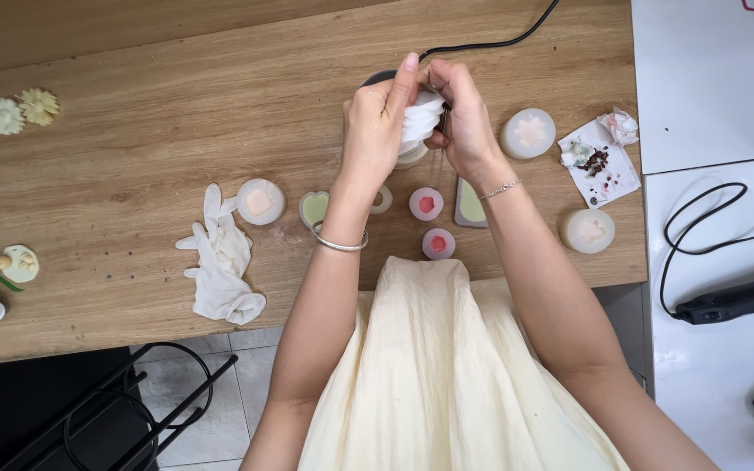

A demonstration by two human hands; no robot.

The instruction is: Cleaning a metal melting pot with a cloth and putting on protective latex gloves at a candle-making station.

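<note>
The white mould [421, 118] sits pinched between left hand [375, 131] and right hand [464, 122].

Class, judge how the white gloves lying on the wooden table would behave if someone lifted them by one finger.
The white gloves lie crumpled and flat, so they would probably hang limp. They look thin, so likely light. Lying overlapped, they may lift together or separate.

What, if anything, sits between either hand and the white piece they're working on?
Nothing visible. The left hand and right hand both already grip the white ruffled piece directly, above a dark-rimmed container. The small moulds lie nearer the person, below the wrists, out of the way.
</note>
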